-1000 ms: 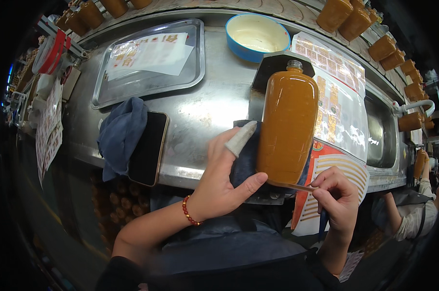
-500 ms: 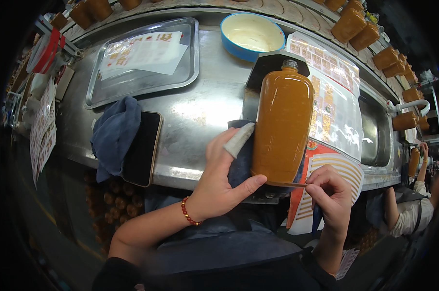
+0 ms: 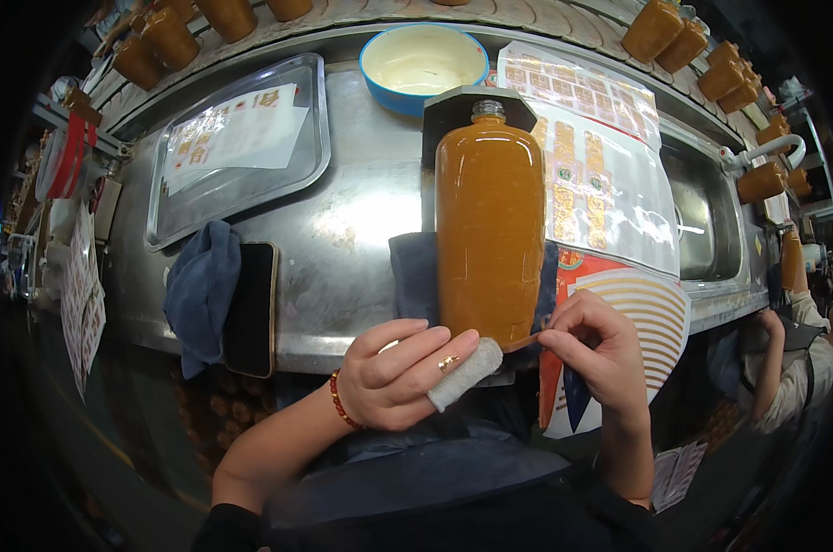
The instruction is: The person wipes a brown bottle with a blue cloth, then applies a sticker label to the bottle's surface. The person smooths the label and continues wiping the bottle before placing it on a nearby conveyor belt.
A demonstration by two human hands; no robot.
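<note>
Fingers of the right hand [image 3: 608, 354]: thumb and forefinger pinched together on one end of a thin brownish strip [image 3: 524, 343], which reaches the bottle's lower right edge.
Fingers of the left hand [image 3: 402, 373]: half curled, close together, one in a pale finger sleeve [image 3: 467, 374] at the bottle's base; whether they grip anything, I cannot tell.
Bottle [image 3: 490, 221]: glossy brown, lying flat, base toward the person, threaded neck pointing away, in front of a dark angular block [image 3: 521, 109].
Cloth [image 3: 413, 276]: dark blue, under the bottle and showing on both sides.
Right side: a sheet of gold curved strips [image 3: 657, 317], then clear decal sheets [image 3: 632, 216] and a sink [image 3: 708, 216].
Left side: a crumpled blue rag [image 3: 201, 294] touching a phone [image 3: 253, 313].
Bench [image 3: 361, 152]: metal, also bearing a blue-rimmed bowl [image 3: 423, 103] and a tray [image 3: 323, 120] of papers.
</note>
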